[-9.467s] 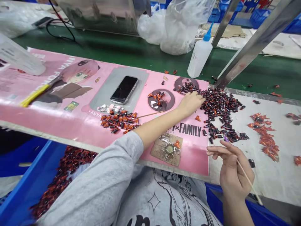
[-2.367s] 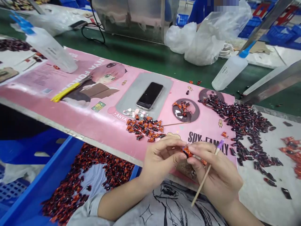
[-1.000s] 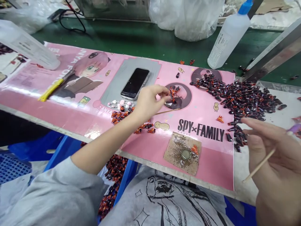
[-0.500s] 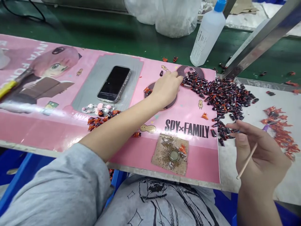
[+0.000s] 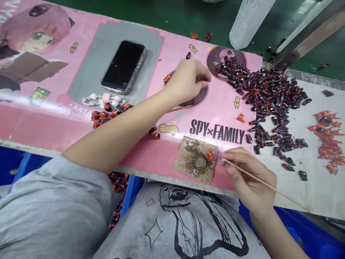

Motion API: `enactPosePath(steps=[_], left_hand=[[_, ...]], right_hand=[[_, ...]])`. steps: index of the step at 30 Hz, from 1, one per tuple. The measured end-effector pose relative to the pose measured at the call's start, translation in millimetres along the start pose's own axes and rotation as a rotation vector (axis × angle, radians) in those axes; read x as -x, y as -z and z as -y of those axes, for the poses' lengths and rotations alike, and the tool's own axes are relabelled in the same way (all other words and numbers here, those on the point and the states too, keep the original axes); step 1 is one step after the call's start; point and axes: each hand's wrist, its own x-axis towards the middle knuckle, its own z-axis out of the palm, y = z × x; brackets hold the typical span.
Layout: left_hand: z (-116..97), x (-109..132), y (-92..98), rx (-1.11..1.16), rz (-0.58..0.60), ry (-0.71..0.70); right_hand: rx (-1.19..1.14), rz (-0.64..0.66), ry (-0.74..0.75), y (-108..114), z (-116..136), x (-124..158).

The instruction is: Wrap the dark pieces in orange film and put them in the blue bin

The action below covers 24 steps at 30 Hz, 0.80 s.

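Note:
My left hand (image 5: 187, 81) is curled over the pink poster (image 5: 172, 154), just left of a heap of small dark red-and-black pieces (image 5: 266, 97); its fingertips pinch together, and what they hold is hidden. My right hand (image 5: 249, 178) grips a thin wooden stick (image 5: 258, 181), whose purple tip touches a brown cardboard square (image 5: 195, 162) with a small round cap in its middle. A small orange piece (image 5: 210, 155) lies on that square beside the tip.
A black phone (image 5: 124, 66) lies on the poster's grey patch. Orange-black pieces (image 5: 106, 113) sit below it, loose orange ones (image 5: 327, 138) at far right. A white bottle (image 5: 249, 19) and a slanted metal bar (image 5: 304, 34) stand behind. A blue crate (image 5: 318, 239) lies below the table edge.
My right hand came down and left, bringing the stick's tip onto the cardboard square. My left hand drew back slightly from the dark heap and curled. The view tilted down.

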Motion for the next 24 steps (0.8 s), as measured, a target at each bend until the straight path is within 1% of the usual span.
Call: enactPosePath(steps=[2, 4, 5, 6, 8, 10, 11, 12, 13, 14, 16, 18, 21, 24], left_hand=[[-3.0, 26.8, 14.6, 0.196, -0.025, 0.097], [-9.6, 59.0, 31.5, 0.387, -0.049, 0.187], [-13.4, 76.3, 39.5, 0.479, -0.022, 0.231], [-16.9, 93.7, 46.6, 0.572, 0.038, 0.267], [-22.0, 126.9, 55.3, 0.778, 0.288, 0.335], [-23.7, 155.1, 55.2, 0.933, 0.559, 0.408], [-23.6, 166.5, 51.9, 0.985, 0.649, 0.446], [-23.3, 176.0, 47.2, 1.018, 0.694, 0.483], [-23.0, 183.5, 41.6, 1.036, 0.697, 0.515], [-23.0, 189.0, 35.7, 1.043, 0.667, 0.543], [-24.1, 195.2, 24.5, 1.033, 0.559, 0.591], [-26.4, 196.6, 15.9, 1.028, 0.445, 0.624], [-30.5, 193.5, 9.0, 1.04, 0.306, 0.621], [-33.2, 188.9, 7.4, 1.063, 0.238, 0.587]], right_hand=[[0.049, 0.041, 0.037, -2.6, 0.3, 1.1], [0.052, 0.05, 0.059, -5.9, -1.0, 2.0], [0.05, 0.046, 0.06, -7.4, -2.1, 2.6], [0.048, 0.037, 0.06, -8.7, -3.3, 3.3], [0.048, 0.016, 0.046, -10.1, -5.6, 4.8], [0.06, 0.007, 0.025, -9.9, -7.3, 5.5], [0.071, 0.011, 0.017, -9.3, -8.0, 5.4], [0.081, 0.02, 0.013, -8.6, -8.5, 4.7], [0.089, 0.033, 0.014, -7.8, -8.8, 3.7], [0.096, 0.046, 0.017, -7.1, -9.0, 2.2], [0.107, 0.062, 0.019, -6.3, -9.0, -1.7], [0.115, 0.052, 0.021, -6.5, -8.3, -6.1], [0.135, 0.005, 0.028, -8.7, -6.8, -11.6], [0.177, -0.061, 0.045, -11.9, -6.1, -15.2]])
